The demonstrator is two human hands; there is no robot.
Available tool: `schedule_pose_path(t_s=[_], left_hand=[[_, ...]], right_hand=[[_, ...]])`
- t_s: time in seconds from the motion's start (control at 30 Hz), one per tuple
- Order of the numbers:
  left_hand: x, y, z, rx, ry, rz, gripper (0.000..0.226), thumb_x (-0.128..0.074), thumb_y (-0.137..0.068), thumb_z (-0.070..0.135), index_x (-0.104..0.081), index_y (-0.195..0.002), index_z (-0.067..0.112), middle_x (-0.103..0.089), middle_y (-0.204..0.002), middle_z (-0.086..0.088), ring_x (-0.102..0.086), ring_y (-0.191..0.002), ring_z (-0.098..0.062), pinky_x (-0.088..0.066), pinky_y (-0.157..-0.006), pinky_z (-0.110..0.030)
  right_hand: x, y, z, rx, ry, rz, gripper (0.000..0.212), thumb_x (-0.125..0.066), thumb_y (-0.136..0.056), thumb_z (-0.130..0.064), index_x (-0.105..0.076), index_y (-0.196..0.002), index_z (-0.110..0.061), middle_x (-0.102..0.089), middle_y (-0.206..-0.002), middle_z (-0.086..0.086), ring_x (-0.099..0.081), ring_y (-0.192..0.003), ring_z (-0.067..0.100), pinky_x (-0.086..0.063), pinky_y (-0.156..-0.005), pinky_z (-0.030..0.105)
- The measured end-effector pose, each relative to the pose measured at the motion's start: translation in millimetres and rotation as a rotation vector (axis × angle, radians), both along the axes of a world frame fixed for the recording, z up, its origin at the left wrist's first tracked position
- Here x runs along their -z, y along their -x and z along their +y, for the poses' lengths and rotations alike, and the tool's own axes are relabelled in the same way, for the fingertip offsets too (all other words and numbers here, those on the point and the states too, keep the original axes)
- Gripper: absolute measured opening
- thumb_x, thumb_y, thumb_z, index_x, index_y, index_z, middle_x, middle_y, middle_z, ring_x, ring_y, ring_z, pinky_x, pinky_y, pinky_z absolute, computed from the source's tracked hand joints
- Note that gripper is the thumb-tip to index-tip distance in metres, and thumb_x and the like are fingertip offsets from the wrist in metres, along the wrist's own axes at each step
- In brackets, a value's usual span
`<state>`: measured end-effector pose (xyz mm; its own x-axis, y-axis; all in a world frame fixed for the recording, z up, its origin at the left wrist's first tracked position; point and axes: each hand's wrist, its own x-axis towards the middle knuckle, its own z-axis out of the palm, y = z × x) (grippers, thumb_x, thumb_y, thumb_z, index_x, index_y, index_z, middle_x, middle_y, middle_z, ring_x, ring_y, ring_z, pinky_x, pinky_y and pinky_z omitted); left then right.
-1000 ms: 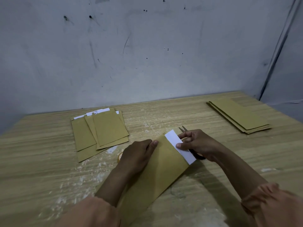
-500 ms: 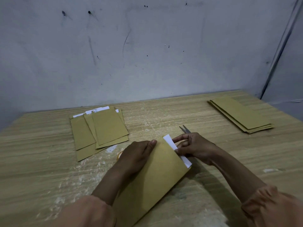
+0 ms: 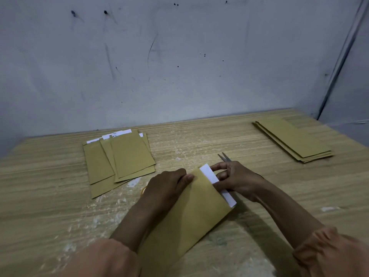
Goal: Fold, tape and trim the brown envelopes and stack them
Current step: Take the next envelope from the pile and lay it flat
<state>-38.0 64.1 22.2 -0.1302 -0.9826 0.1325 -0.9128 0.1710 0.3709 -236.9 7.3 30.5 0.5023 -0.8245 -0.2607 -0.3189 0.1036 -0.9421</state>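
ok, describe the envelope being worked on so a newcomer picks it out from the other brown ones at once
On the wooden table, skip the fanned pile at far left and the neat stack at far right. The one you want is the brown envelope lying diagonally at front centre. It alone sits under both hands, left hand pressing it and right hand on the white strip at its far end.
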Motion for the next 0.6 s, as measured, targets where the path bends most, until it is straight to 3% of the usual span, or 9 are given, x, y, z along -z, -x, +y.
schedule_pose_path(t_s=[0.07, 0.23, 0.4, 0.5, 0.6], left_hand=[[-0.9, 2.6, 0.0, 0.01, 0.0, 0.01, 0.037, -0.028, -0.098, 0.046, -0.031, -0.066, 0.029, -0.045, -0.067, 0.01, -0.049, -0.074, -0.016, -0.038, -0.069, -0.033], [1.4, 6.5, -0.9, 0.027, -0.012, 0.056, 0.037, -0.03, -0.1, 0.041, -0.03, -0.065, 0.028, -0.043, -0.065, 0.009, -0.046, -0.07, -0.016, -0.03, -0.062, -0.031], [1.8, 3.7, -1.4, 0.027, -0.045, 0.045, 0.035, -0.028, -0.1, 0.042, -0.029, -0.066, 0.031, -0.049, -0.073, 0.005, -0.048, -0.074, -0.017, -0.032, -0.063, -0.031], [0.8, 5.5, -1.3, 0.039, -0.06, 0.034, 0.035, -0.027, -0.1, 0.042, -0.03, -0.067, 0.032, -0.051, -0.076, 0.003, -0.048, -0.074, -0.017, -0.032, -0.064, -0.031], [1.0, 7.7, -2.8, 0.043, -0.061, 0.039, 0.035, -0.027, -0.1, 0.042, -0.03, -0.067, 0.031, -0.049, -0.075, 0.005, -0.047, -0.074, -0.017, -0.03, -0.063, -0.031]], right_hand=[[1.9, -1.4, -0.9, 0.044, 0.013, 0.003, 0.037, -0.07, -0.074, 0.01, -0.06, -0.102, -0.012, -0.066, -0.06, -0.001, -0.063, -0.055, 0.008, -0.051, -0.057, 0.024], [9.5, -6.6, 1.0, 0.061, 0.027, 0.017, 0.034, -0.07, -0.075, 0.01, -0.059, -0.101, -0.007, -0.056, -0.075, 0.011, -0.055, -0.071, 0.02, -0.048, -0.071, 0.033], [4.7, -2.6, 3.0, -0.042, -0.049, -0.026, 0.036, -0.067, -0.08, 0.006, -0.062, -0.103, -0.021, -0.074, -0.081, 0.004, -0.07, -0.078, 0.017, -0.056, -0.079, 0.036], [5.4, -5.8, 3.5, -0.007, -0.016, 0.005, 0.036, -0.069, -0.077, 0.009, -0.061, -0.1, -0.017, -0.073, -0.076, 0.004, -0.068, -0.074, 0.02, -0.055, -0.082, 0.043], [5.9, -8.5, 6.0, 0.016, -0.011, 0.022, 0.038, -0.069, -0.076, 0.01, -0.057, -0.106, -0.011, -0.071, -0.088, 0.016, -0.065, -0.084, 0.03, -0.051, -0.086, 0.05]])
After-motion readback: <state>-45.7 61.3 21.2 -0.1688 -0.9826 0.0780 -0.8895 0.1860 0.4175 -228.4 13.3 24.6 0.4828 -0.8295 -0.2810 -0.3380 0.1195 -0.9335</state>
